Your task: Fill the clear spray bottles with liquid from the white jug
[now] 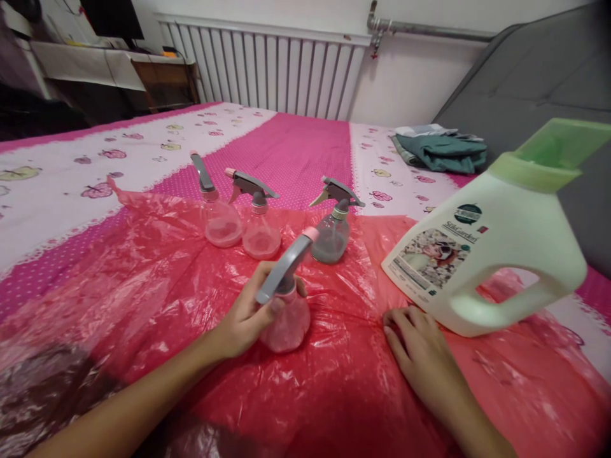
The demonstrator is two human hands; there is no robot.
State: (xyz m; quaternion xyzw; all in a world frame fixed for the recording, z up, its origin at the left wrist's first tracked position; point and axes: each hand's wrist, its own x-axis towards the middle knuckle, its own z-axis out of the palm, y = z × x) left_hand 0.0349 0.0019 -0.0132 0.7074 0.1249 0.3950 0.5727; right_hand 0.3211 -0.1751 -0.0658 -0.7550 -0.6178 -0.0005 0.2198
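Note:
My left hand [245,315] is closed around the neck of a small pink spray bottle [289,321] with a grey trigger head, standing on a red plastic sheet [143,280]. My right hand [417,346] lies flat on the sheet, fingers curled slightly, just below a large white detergent jug [501,248] with a green cap. The hand holds nothing. Three more spray bottles stand behind: two pink ones [220,219] [260,232] and a grey one [331,235].
The sheet covers a bed with a pink and white patterned cover [286,146]. Folded teal and grey clothes [442,149] lie at the far right. A grey headboard [539,76] rises on the right, a white radiator [272,67] stands behind.

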